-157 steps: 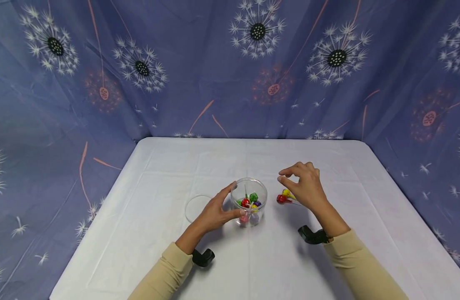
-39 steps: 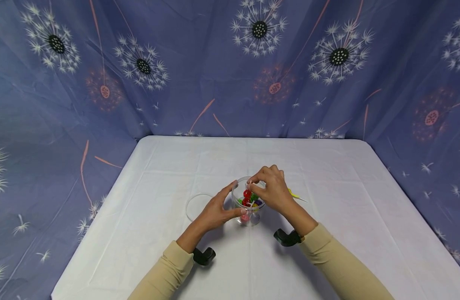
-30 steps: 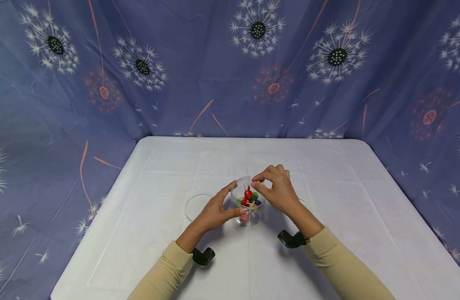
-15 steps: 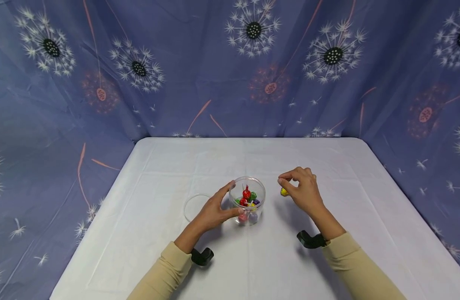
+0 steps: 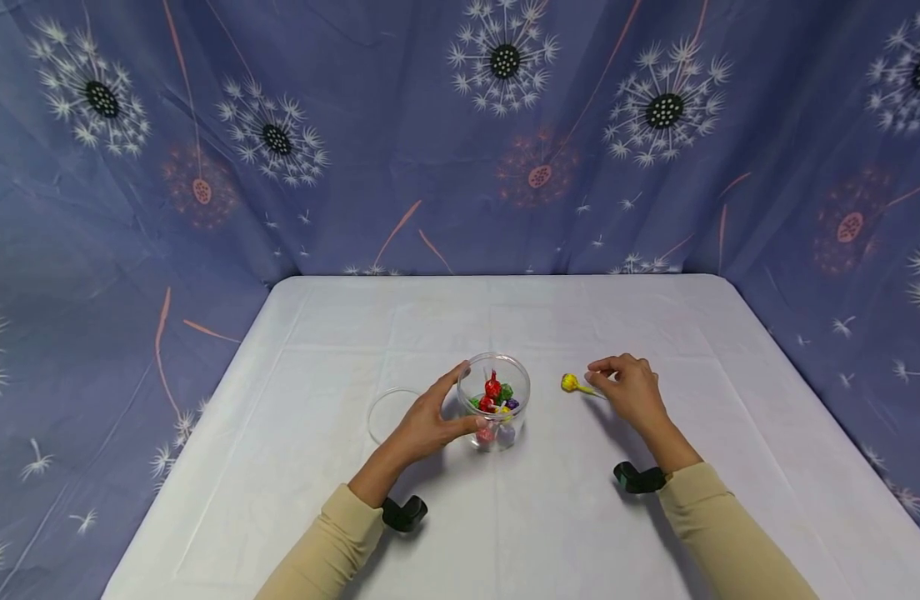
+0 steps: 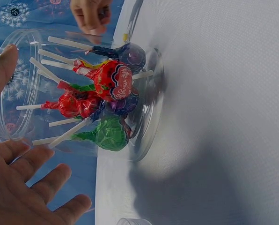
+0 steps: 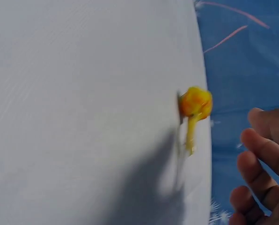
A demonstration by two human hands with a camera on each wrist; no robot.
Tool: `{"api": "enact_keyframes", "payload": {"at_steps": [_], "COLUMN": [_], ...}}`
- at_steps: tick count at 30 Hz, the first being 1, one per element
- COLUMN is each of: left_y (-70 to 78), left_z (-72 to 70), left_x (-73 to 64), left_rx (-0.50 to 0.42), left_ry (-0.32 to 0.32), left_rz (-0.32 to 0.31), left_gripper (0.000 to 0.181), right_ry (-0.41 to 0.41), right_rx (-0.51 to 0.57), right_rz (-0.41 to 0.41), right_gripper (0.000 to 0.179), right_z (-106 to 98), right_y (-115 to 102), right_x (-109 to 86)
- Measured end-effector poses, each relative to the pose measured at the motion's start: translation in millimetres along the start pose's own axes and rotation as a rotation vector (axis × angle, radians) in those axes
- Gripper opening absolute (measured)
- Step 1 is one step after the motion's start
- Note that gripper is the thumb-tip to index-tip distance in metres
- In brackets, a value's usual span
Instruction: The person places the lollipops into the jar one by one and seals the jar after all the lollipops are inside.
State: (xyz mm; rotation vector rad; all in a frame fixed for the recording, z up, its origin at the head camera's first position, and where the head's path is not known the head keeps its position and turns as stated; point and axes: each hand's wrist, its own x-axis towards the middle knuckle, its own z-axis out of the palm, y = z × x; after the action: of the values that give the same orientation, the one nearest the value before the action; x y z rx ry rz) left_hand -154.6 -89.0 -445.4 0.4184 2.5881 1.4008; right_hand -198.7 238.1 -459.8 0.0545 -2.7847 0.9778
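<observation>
One yellow lolly (image 5: 569, 382) lies on table (image 5: 400, 325) right of jar (image 5: 520, 417); likely light, hard, slick-wrapped; best pinched by stick (image 5: 597, 394); right hand (image 5: 634, 393) narrowly parted, seemingly empty, blurry; left hand (image 5: 428, 422) grips jar.

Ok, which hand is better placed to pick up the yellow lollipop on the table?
Probably the right hand: it holds nothing and is right beside the yellow lollipop. The left hand is farther away and holds the clear jar.

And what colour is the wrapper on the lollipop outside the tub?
The wrapper is yellow with some orange, best seen in the right wrist view.
</observation>
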Motion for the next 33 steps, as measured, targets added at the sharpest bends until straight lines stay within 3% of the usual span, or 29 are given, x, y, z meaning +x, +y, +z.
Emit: {"api": "enact_keyframes", "payload": {"at_steps": [6,11,33], "left_y": [0.0,-0.2,-0.1], "left_z": [0.7,0.7,-0.9], "left_x": [-0.4,-0.5,-1.4], "left_rx": [0.000,0.001,-0.009], "left_ry": [-0.003,-0.002,-0.005], "left_rz": [0.015,0.019,-0.008], "left_gripper": [0.085,0.086,0.086], "right_ry": [-0.110,-0.141,-0.029], "right_rx": [-0.044,-0.062,-0.037], "right_rz": [0.065,0.090,0.049], "right_gripper": [0.025,0.023,0.015], "right_z": [5,8,14], "right_y": [13,22,33], "right_x": [0.2,-1.0,-6.3]}}
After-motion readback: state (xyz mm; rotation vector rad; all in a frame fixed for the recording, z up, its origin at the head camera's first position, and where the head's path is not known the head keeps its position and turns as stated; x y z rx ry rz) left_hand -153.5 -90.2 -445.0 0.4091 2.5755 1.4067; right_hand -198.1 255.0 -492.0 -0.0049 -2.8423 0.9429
